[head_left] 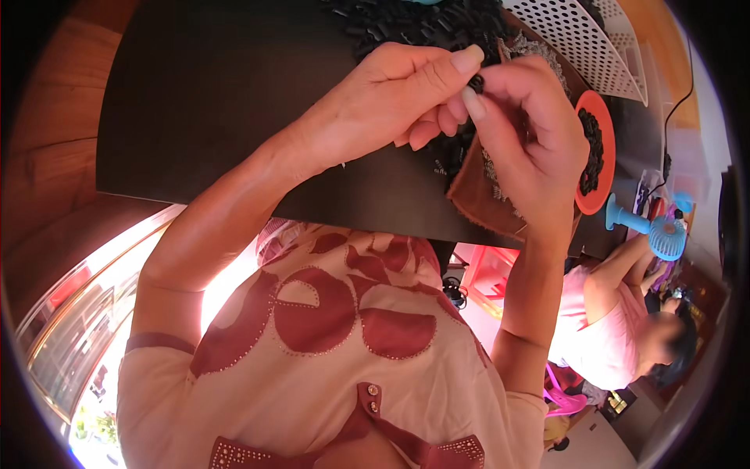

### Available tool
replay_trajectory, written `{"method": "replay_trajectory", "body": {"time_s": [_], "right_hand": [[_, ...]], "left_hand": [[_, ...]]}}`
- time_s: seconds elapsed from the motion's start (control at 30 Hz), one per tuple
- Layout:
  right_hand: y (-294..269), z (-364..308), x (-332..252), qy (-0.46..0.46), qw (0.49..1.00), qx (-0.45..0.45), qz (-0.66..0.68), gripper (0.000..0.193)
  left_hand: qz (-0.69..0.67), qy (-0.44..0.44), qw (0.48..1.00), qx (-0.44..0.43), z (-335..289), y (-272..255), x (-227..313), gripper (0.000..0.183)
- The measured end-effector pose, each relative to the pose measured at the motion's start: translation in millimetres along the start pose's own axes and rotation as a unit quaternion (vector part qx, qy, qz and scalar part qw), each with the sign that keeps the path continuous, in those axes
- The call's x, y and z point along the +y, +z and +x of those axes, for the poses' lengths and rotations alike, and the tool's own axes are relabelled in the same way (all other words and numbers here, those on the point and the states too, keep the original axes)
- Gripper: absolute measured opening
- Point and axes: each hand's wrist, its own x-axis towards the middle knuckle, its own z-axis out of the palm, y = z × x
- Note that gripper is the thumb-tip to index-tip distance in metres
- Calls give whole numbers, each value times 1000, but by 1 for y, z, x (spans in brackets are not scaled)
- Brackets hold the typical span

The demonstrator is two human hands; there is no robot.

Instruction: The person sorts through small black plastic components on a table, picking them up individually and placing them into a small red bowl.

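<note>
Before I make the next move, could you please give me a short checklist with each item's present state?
1. Small black piece held: ok, at the fingertips of the left hand and right hand.
2. Piece's condition: cannot tell; fingers cover most of it.
3. Orange plate apart from the hands: ok, right of them, holding black pieces.
4. Loose black pieces all heaped together: not ok; some lie beside the brown tray.
5. Blue fan clear of the hands: ok.

At the right are a small blue fan (667,238), a thin black cable (690,90) above it in the view and, below it, another person (621,328) in a pink top (605,356).
</note>
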Motion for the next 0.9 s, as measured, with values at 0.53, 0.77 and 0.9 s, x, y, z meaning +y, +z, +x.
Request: {"method": "replay_trajectory", "body": {"time_s": [0.53, 0.77, 0.9], "right_hand": [[-25, -23, 23, 107, 984, -58, -130, 10], [-4, -27, 13, 60, 967, -149, -200, 12], [-6, -23, 16, 41, 949, -133, -281, 12]], "left_hand": [[-263, 79, 949, 158, 3, -9, 2, 31], [-264, 48, 946, 181, 6, -9, 4, 28], [-267, 40, 947, 173, 3, -5, 8, 29]]}}
